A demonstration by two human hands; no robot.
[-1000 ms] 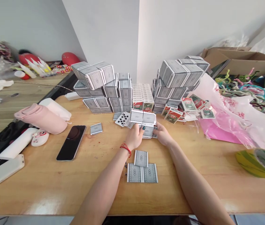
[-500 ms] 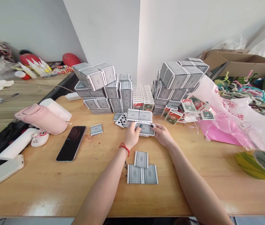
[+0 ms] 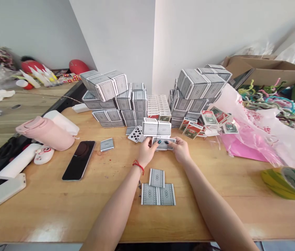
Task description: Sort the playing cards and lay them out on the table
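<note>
Between my two hands is a block of folded playing cards with grey patterned backs, its upper part raised above the lower part. My left hand grips the lower left side, thumb on the front. On the lower right side my right hand is closed, thumb on the face and fingers behind, mostly hidden. Just left of the block lies a ten of spades card. Nearer to me, a single folded card overlaps a joined pair of folded cards. Another small folded piece lies left of my left hand.
Stacked card blocks rise at the back left and back right, with card boxes between them. A phone and pink bottle lie left. Rightward are pink plastic and a tape roll.
The card block between my hands has tilted up and shifted slightly right, showing more of its front. My right hand has moved a little up. The cards on the table stay put.
</note>
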